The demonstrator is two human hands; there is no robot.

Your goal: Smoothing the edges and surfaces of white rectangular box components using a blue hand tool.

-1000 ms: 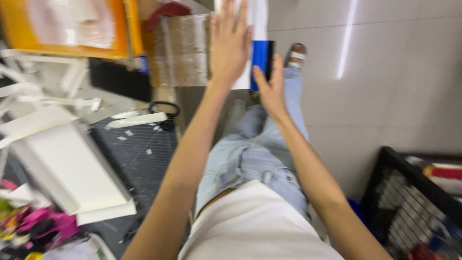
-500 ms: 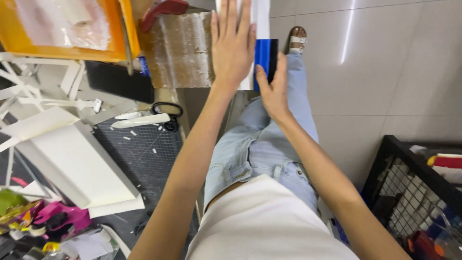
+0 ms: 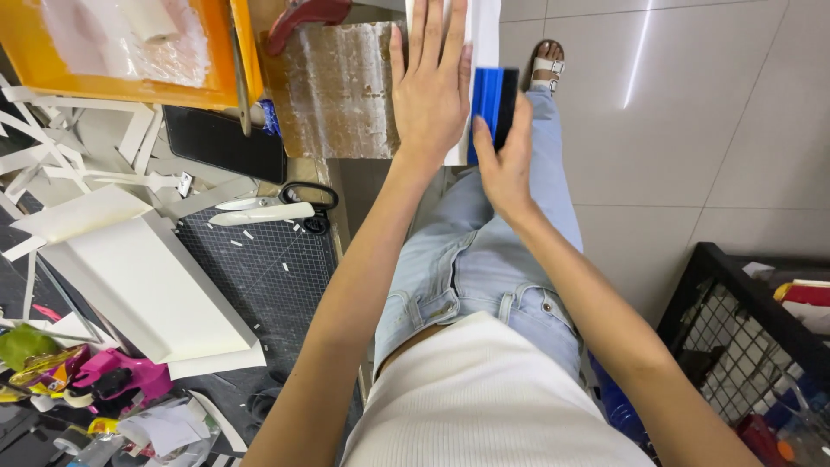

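My left hand (image 3: 430, 82) lies flat, fingers spread, on a brown sheet (image 3: 337, 91) with a white strip (image 3: 482, 22) along its right edge. My right hand (image 3: 506, 156) grips a blue squeegee-like tool (image 3: 493, 99) pressed against that white strip, right beside my left hand. Below them my legs in light jeans (image 3: 484, 259) stretch out to a sandalled foot (image 3: 546, 62).
An orange tray (image 3: 220, 69) sits at top left, with white foam boards (image 3: 147, 285), a black cutting mat (image 3: 268, 268), scissors (image 3: 277, 203) and paper scraps to the left. A black wire basket (image 3: 743, 346) stands at lower right on the tiled floor (image 3: 692, 130).
The view has steadied and come closer. My left hand stays flat on the sheet; my right hand with the blue tool sits a little lower along the white strip.
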